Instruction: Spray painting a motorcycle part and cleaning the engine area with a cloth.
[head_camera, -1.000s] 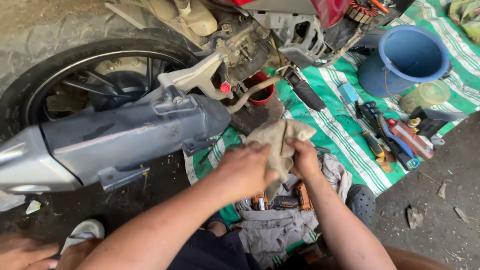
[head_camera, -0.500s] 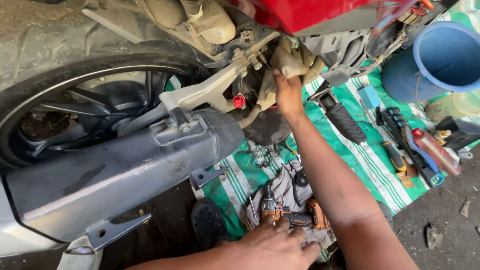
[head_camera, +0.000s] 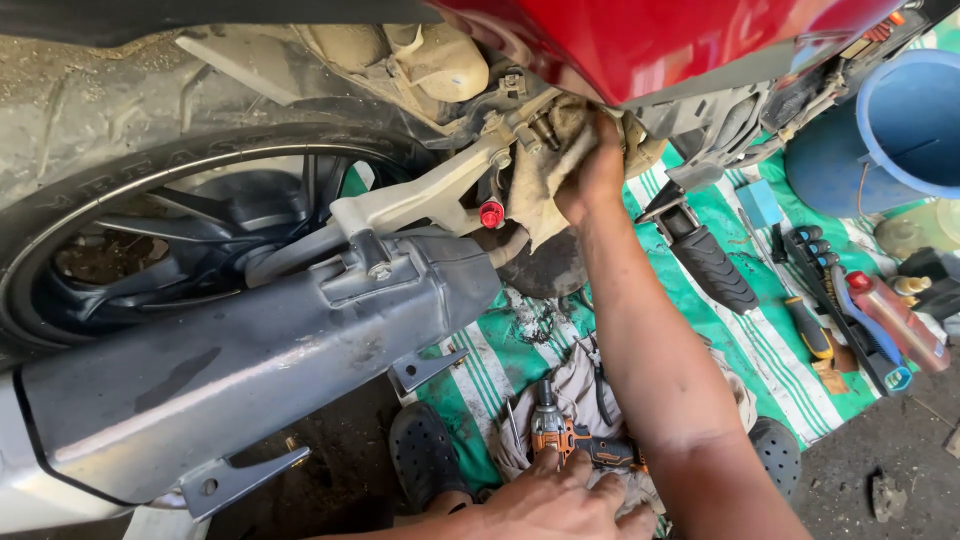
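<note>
Pressing a dirty rag (head_camera: 545, 175) under the red bodywork (head_camera: 650, 40), the right hand (head_camera: 592, 170) is closed on it; the left hand (head_camera: 550, 505) rests, seemingly loose, on an orange drill (head_camera: 570, 440) at bottom centre. A blue bucket (head_camera: 900, 120), contents unseen, stands upper right; the exhaust (head_camera: 250, 370) blocks the wheel (head_camera: 150, 230).

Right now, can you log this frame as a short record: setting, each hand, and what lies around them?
setting: motorcycle rear, grey exhaust muffler beside the rear wheel, red bodywork above
right hand: right hand presses a dirty rag against the engine area under the red panel
left hand: left hand rests low by an orange power drill lying on grey cloth
ground cover: green striped mat
nearby: blue bucket, black footpeg, red bottle, black sandals
</note>
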